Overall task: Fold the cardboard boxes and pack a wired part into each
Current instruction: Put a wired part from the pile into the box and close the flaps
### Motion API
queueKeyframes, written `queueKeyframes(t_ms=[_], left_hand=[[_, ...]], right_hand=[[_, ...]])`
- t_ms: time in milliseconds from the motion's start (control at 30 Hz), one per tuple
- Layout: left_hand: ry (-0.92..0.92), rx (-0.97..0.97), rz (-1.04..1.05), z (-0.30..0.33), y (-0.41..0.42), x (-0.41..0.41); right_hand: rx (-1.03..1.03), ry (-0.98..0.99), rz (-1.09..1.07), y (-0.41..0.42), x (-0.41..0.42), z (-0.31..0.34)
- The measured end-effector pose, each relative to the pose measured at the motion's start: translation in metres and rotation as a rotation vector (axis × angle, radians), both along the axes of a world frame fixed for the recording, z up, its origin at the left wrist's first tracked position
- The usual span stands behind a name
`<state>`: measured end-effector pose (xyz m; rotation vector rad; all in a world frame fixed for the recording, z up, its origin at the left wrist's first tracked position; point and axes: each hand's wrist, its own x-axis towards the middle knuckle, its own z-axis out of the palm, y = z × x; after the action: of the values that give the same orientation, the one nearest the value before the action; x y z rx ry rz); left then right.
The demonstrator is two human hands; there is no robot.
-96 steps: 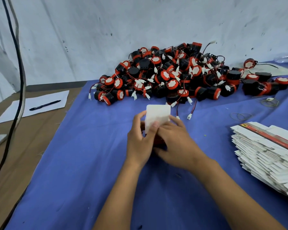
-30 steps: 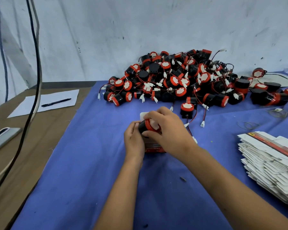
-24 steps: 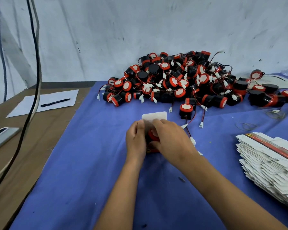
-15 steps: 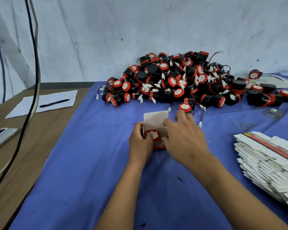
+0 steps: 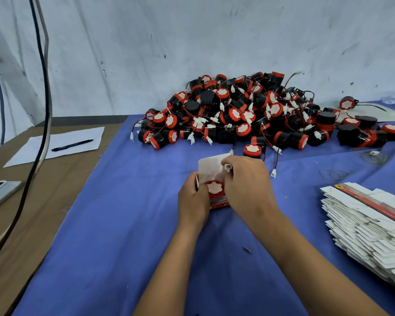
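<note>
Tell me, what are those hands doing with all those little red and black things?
A person is packing wired parts into small boxes. The left hand holds a little cardboard box upright on the blue cloth, with one round red part already sitting in its open top. The right hand pinches that part's white plug above the box. A big pile of parts waits behind, and flat boxes are stacked at the right.

We reached both bare forearms forward from the bottom edge, converging toward the middle. Our left hand was curled, knuckles up, thumb tucked toward the right, gripping the small box from its left side. Our right hand lay just beside it, back of the hand facing up, fingers bent over and pinching a white connector at the fingertips. The two hands nearly touched.
</note>
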<state>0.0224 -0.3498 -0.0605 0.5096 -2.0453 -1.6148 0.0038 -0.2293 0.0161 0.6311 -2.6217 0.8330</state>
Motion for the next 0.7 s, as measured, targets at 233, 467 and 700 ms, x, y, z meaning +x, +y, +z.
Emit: queueKeyframes(t_ms=[233, 467, 700], left_hand=[[0.018, -0.041, -0.055, 0.001, 0.003, -0.001], [0.047, 0.041, -0.153, 0.003, 0.004, 0.002], [0.03, 0.035, -0.165, 0.005, -0.001, 0.002]], right_hand=[[0.004, 0.015, -0.001, -0.001, -0.002, -0.006], [0.185, -0.025, 0.003, -0.02, -0.005, -0.007], [0.301, 0.063, 0.038, -0.023, -0.007, -0.022]])
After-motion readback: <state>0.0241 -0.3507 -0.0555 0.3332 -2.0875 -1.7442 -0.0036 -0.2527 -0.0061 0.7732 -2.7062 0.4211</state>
